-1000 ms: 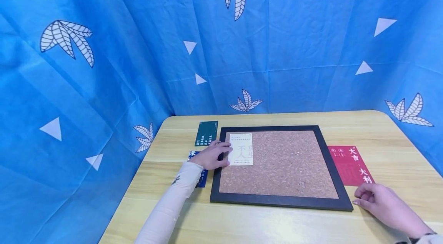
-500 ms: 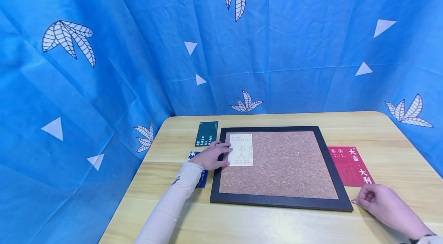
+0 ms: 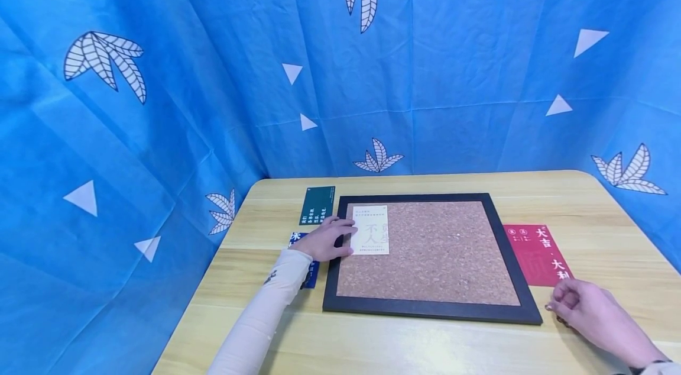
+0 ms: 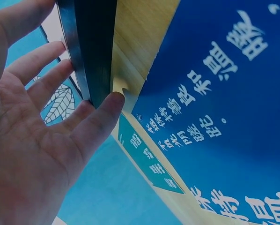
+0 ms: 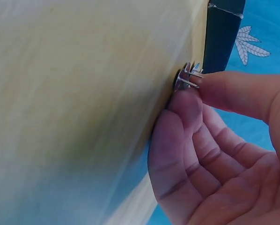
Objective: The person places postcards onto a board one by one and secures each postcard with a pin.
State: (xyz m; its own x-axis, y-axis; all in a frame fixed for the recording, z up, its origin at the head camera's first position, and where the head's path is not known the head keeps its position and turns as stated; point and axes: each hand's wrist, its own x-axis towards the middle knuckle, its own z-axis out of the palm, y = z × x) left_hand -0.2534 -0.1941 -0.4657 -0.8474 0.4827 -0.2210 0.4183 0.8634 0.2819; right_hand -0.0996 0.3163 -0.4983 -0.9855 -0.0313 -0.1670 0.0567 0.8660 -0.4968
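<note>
A cork board (image 3: pixel 436 262) in a black frame lies flat on the wooden table. At its left side my left hand (image 3: pixel 327 239) reaches over the frame, relaxed fingers resting at a cream printed card (image 3: pixel 372 232). Seen from the left wrist, fingertips (image 4: pixel 114 101) touch the black frame (image 4: pixel 91 51). By the board's lower right corner, my right hand (image 3: pixel 587 310) is curled close to the tabletop. In the right wrist view its thumb and index finger pinch at metal thumbtacks (image 5: pixel 187 78), whose pins point towards the thumb; the fingers partly hide them.
Left of the board lie a green card (image 3: pixel 318 203) and a blue card (image 3: pixel 313 274), partly covered by my left hand. A red card (image 3: pixel 537 254) lies to its right, just beyond my right hand. A blue patterned curtain (image 3: pixel 457 61) hangs behind the table (image 3: pixel 383 345).
My right hand's fingertips have drawn slightly to the right, away from the frame's corner, and dark tacks show beneath them. My left hand and the cream card have stayed still.
</note>
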